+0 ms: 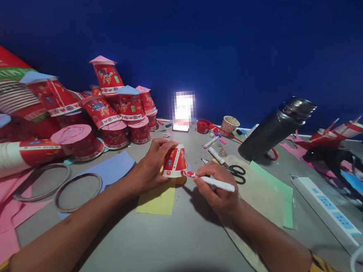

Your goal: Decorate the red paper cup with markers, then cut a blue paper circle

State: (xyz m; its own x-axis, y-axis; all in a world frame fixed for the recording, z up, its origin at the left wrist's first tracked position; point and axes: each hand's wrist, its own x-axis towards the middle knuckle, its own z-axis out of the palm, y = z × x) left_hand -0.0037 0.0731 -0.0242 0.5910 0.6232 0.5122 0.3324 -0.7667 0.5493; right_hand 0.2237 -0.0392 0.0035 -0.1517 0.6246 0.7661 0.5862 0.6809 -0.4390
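Head view, left to right: I see a stack of cups lying on its side, pink paper nearer me, two grey rings, and a blue sheet partly under the right-hand ring. Behind them stands a pile of red cups, rims down, several capped with pink or blue paper. Right of these my left hand has its grip closed around a single cup, tilted, its wide rim toward me, above a yellow sheet on the desk. Past it, near the blue wall, a phone glows, its screen blurred. To the right, my right hand has its grip closed on a white marker, the tip right at the cup's rim; I cannot tell whether they touch. Farther right I have scissors, a beige cloth, a black flask behind it, a green sheet along its edge, and a power strip.
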